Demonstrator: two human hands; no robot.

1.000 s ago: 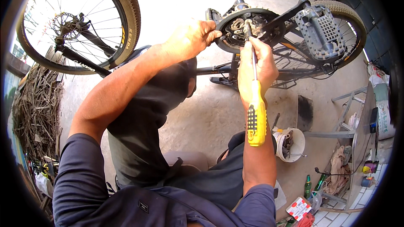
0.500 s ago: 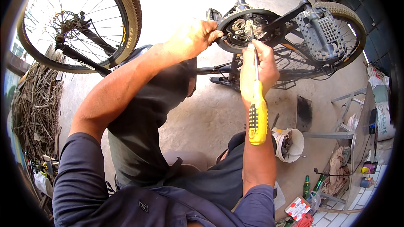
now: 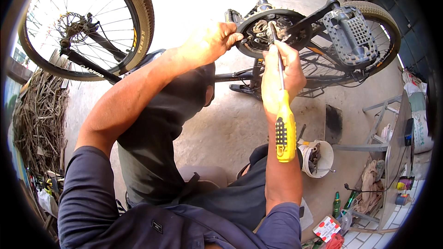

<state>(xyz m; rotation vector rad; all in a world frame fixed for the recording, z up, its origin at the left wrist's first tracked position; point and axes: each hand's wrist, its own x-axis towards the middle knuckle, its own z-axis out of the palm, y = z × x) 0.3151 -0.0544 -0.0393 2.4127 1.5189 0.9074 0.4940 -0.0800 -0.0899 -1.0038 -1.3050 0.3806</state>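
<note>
A bicycle lies upside down or on its side ahead of me, its black chainring [image 3: 299, 27] facing me. My left hand [image 3: 207, 44] pinches the left rim of the chainring with thumb and fingers. My right hand [image 3: 282, 71] grips the metal shaft of a screwdriver [image 3: 285, 131] with a yellow and black handle, which hangs back toward me over my forearm. The shaft's far end reaches the greasy crank centre [image 3: 270, 30]. A crank arm runs right from there to a grey-black pedal [image 3: 350, 37].
The front wheel [image 3: 143, 23] stands at upper left, the rear wheel [image 3: 387, 27] at upper right. A white bucket [image 3: 323, 159] with tools sits right of my knee, near a metal-legged table [image 3: 392, 157]. Green bottles [image 3: 336, 205] stand at lower right; a twig pile [image 3: 39, 120] lies left.
The screwdriver's handle has swung slightly right and toward me, and its tip has shifted slightly at the crank centre. My left hand stays on the chainring.
</note>
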